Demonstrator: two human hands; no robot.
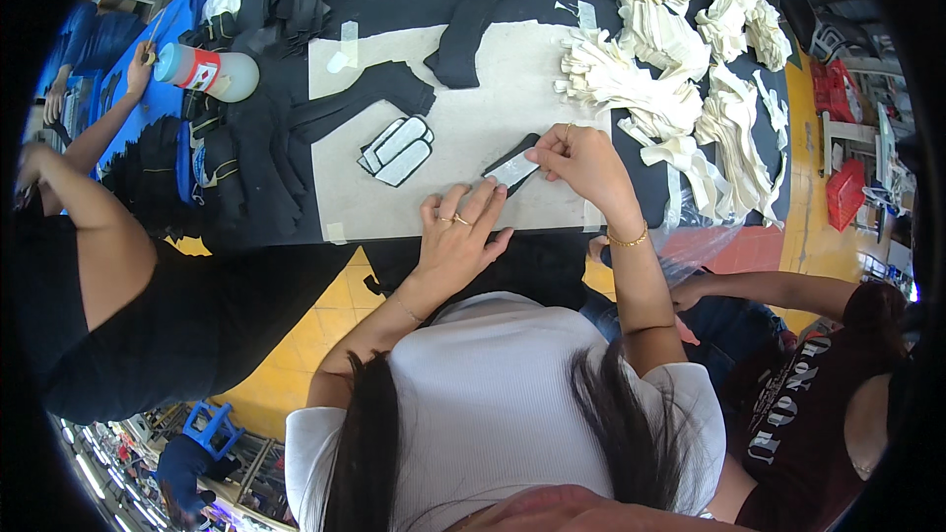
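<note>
A small black fabric piece (pixel 522 150) lies on the pale sheet in front of me, with a white strip (pixel 515 170) on top of it. My left hand (pixel 458 233) is open, its spread fingertips resting at the strip's near left end. Thumb and forefinger of my right hand (pixel 588 166) pinch the strip's right end. Left of these lies a small stack of white pieces with black edges (pixel 397 152). Beyond them, black cut fabric pieces (pixel 468 39) rest partly on the sheet.
The pale sheet (pixel 345 207) is taped to a dark table. Bundles of cream fabric (pixel 641 79) cover the table's right side. Black fabric piles (pixel 261 167) and a jar with a blue lid (pixel 212 73) stand at left. Other people are on both sides, one arm (pixel 108 128) reaching in at left.
</note>
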